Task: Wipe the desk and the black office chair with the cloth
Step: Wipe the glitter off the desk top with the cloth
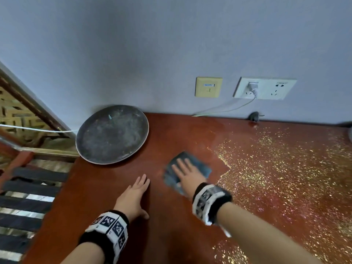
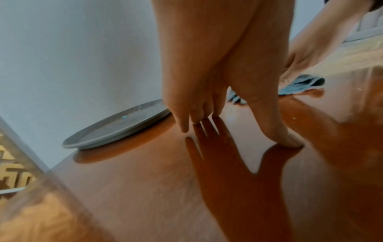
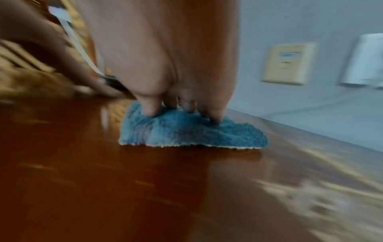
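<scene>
The cloth (image 1: 187,171) is a blue, fluffy terry piece with a pale edge, bunched into folds under the fingers in the right wrist view. It lies on the red-brown glossy counter (image 1: 162,216), right of the round dark tray (image 1: 112,134) and well apart from it. Its long axis runs diagonally, from near left to far right toward the wall (image 1: 171,44).

The right hand (image 1: 187,173) lies on top of the cloth, fingers spread and extended, pressing it onto the counter. The left hand (image 1: 135,196) rests directly on the bare counter just left of the cloth, fingers straight and together, thumb out to the side; it holds nothing. The hands are apart.

Gold-coloured specks (image 1: 285,168) cover the counter right of the cloth; the surface left of it is bare and reflective.

On the wall, a beige faceplate (image 1: 208,87) carries a small blue label; its writing is too small to read. Beside it, a white socket panel (image 1: 264,88) holds one white plug (image 1: 252,86) with a cable.
</scene>
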`<state>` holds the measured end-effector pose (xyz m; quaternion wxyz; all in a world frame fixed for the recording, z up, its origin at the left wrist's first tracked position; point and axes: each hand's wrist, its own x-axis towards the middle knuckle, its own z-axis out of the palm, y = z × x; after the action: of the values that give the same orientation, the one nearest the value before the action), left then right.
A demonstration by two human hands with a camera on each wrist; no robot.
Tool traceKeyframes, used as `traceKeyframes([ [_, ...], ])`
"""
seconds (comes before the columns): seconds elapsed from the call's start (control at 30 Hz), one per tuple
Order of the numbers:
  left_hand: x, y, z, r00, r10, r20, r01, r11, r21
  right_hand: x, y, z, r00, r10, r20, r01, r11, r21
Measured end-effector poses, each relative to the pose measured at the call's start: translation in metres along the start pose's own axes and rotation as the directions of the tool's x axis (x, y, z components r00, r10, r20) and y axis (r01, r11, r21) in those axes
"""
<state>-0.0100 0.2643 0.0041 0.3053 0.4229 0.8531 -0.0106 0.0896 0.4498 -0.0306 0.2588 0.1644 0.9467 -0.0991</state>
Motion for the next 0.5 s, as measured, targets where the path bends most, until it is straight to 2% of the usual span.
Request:
traceKeyframes([
  [0.07, 0.009, 0.003, -0.007, 1.0, 0.009, -0.009, -0.008, 1.0, 0.006, 0.0, -0.03, -0.001, 0.993, -0.109, 0.044, 0.107, 0.993, 0.043],
  [0.1, 0.014, 0.005, -0.011, 1.0, 0.013, -0.014, -0.013, 1.0, 0.003, 0.003, -0.03, -0.006, 0.993, -0.109, 0.048, 0.107, 0.993, 0.053],
  [0.2, 0.029, 0.013, -0.021, 0.999, 0.036, -0.019, -0.036, 0.999, -0.008, 0.015, 0.021, -0.02, 1.0, 0.027, 0.013, -0.028, 0.997, 0.07],
  [0.27, 0.037, 0.022, -0.025, 0.998, 0.054, -0.016, -0.054, 0.999, -0.003, 0.015, 0.067, -0.029, 0.985, 0.173, 0.021, -0.175, 0.979, 0.102],
  [0.33, 0.043, 0.031, -0.028, 0.998, 0.059, -0.007, -0.059, 0.998, -0.004, 0.009, 0.089, -0.033, 0.97, 0.241, 0.025, -0.242, 0.963, 0.117],
  [0.4, 0.05, 0.038, -0.027, 0.998, 0.06, 0.007, -0.06, 0.998, 0.0, 0.005, 0.076, -0.034, 0.978, 0.207, 0.027, -0.209, 0.971, 0.113],
  [0.5, 0.06, 0.043, -0.025, 0.999, 0.049, 0.019, -0.049, 0.999, 0.023, 0.0, 0.022, -0.024, 0.998, -0.019, 0.068, 0.018, 1.0, 0.012],
])
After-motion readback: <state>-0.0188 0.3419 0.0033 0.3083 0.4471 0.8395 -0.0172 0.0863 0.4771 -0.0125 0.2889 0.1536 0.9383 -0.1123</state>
